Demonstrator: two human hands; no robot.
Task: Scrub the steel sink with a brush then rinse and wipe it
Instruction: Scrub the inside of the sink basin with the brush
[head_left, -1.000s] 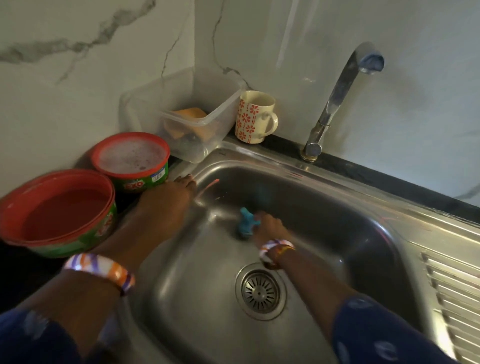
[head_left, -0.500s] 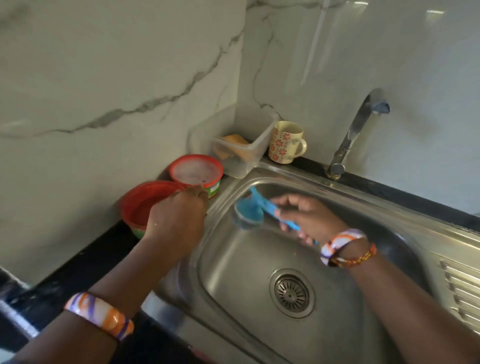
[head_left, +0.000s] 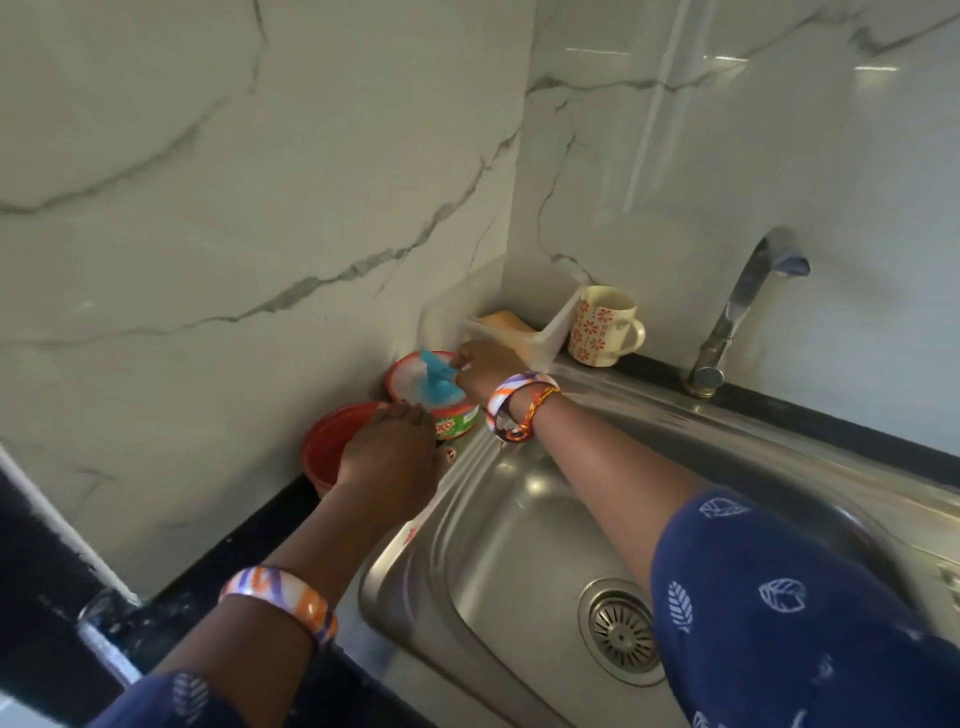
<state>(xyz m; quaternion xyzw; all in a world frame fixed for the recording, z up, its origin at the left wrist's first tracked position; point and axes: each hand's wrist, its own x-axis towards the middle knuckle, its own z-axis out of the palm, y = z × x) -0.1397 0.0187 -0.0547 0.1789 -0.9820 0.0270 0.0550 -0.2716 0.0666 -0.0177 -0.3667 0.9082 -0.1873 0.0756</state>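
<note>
White marble walls meet in a corner above the steel sink (head_left: 519, 545), its basin at five o'clock. At eleven o'clock of the basin, the right hand (head_left: 480, 366) pinches the blue brush (head_left: 436, 382), head down in the soap tub (head_left: 441, 410). The left hand (head_left: 389, 462) rests beside it, fingers loosely bent, holding nothing visible.

Tub (head_left: 457, 423) by sink corner is showing white letters "XO" on a red patch of its green label; possibly more letters are lying hidden behind the left hand (head_left: 389, 467).
</note>
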